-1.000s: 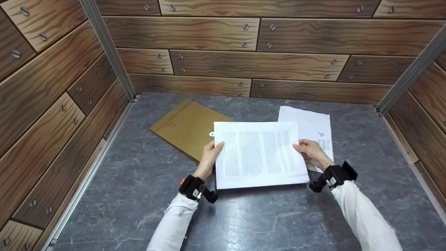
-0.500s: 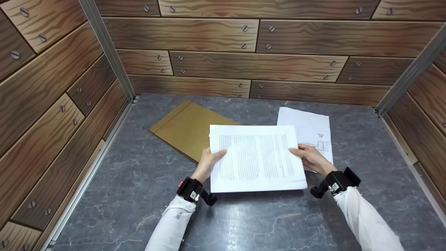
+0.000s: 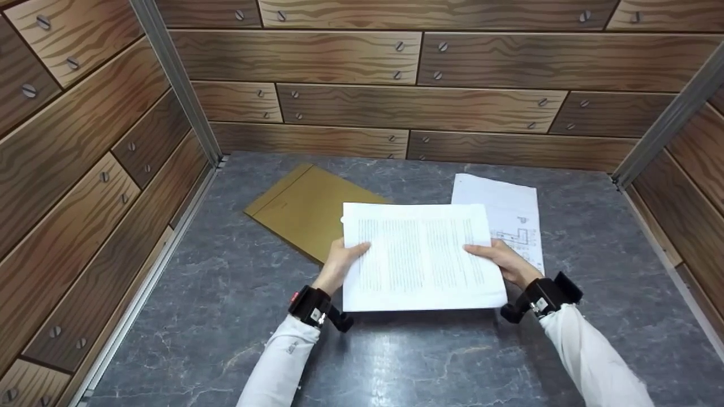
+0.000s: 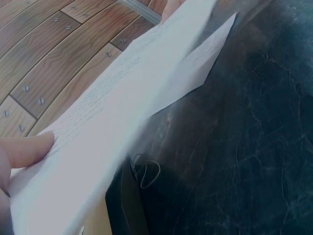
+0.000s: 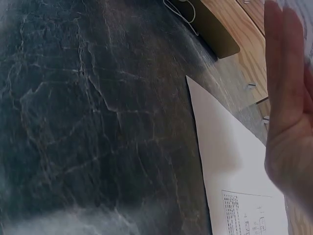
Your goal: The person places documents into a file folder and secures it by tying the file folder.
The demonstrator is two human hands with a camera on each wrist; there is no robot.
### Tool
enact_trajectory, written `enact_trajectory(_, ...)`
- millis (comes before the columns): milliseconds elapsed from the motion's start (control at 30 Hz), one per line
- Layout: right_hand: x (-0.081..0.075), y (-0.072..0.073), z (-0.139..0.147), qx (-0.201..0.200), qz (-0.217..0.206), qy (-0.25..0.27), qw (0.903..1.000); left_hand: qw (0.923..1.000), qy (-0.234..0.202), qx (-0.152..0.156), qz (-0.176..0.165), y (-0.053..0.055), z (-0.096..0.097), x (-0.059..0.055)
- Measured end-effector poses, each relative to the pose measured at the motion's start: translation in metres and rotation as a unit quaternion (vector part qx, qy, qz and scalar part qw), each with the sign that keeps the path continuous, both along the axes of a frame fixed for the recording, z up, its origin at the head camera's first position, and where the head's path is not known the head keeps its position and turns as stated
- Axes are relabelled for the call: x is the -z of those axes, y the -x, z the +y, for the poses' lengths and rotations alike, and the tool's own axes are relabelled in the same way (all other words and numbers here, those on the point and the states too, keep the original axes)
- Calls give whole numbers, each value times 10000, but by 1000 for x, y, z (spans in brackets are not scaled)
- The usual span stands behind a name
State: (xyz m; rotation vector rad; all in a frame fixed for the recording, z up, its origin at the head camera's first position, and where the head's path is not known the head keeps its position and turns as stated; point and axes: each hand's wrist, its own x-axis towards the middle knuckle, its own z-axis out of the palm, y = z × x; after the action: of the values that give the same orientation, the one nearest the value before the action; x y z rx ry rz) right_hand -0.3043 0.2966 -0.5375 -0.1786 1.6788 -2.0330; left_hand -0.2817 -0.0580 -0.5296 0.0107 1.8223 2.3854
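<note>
Both hands loaded: left hand [image 3: 338, 262] and right hand [image 3: 505, 262] each pinch a side edge of one white rectangular stack of printed paper [image 3: 418, 260], thumbs on the top face, supporting fingers mostly hidden from the head view. Stack is off the grey marbled tabletop [image 3: 198, 316], between the hands, long axis running left-right across the body. Key relation, I'd say: the flat brown cardboard-like folder [image 3: 305, 209] lies just beyond the stack to the left, left hand nearer, its long axis slanting from far left toward near right, so not aligned with the stack. Stack hides its right part; can't tell which end opens. Loose white sheet with printed diagrams [image 3: 498, 195] lies beyond the right hand, partly covered.
</note>
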Motion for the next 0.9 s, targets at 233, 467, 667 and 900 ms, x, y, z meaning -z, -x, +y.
enact_trajectory(233, -4, -2, 2, 399, -161, -38, 9991, 9990, 449, -16, 41, 6, -1, -4)
enact_trajectory(467, -26, -17, 19, 1036, -116, -87, 9945, 9877, 1348, -306, 731, 12, -9, -21)
enact_trajectory(667, -16, -16, 41, 1562, -154, -231, 9873, 8763, 4135, -947, 2283, 22, -9, -4)
enact_trajectory(900, -16, -16, 53, 1829, -75, -832, 9796, 7444, 6133, -784, 2522, 18, 1, 7)
